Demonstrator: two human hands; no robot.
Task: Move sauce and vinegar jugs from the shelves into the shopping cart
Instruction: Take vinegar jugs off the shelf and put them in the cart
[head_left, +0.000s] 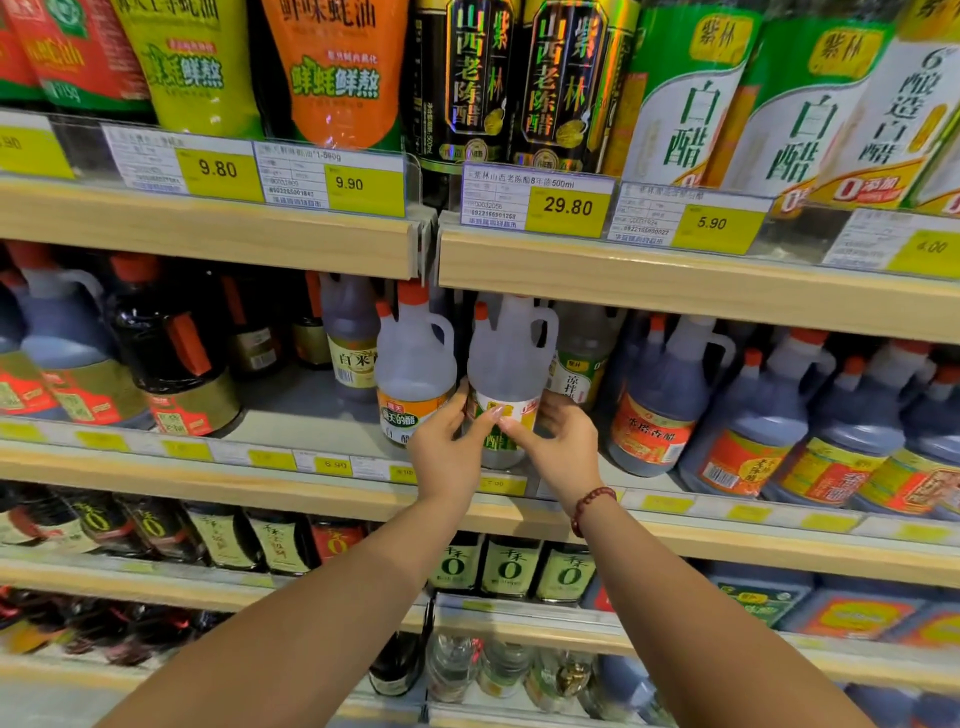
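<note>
A clear white-vinegar jug (506, 358) with an orange cap and a yellow-green label stands at the front of the middle shelf (291, 496). My left hand (449, 444) wraps its lower left side and my right hand (563, 441) wraps its lower right side, thumbs across the label. A second clear vinegar jug (413, 364) stands touching it on the left. Dark vinegar jugs (660, 400) with red labels fill the shelf to the right. The shopping cart is out of view.
The upper shelf (675, 291) overhangs close above the jug tops, with price tags along its edge. Dark sauce jugs (171, 353) stand at the left of the middle shelf. Lower shelves hold rows of small dark bottles (509, 569).
</note>
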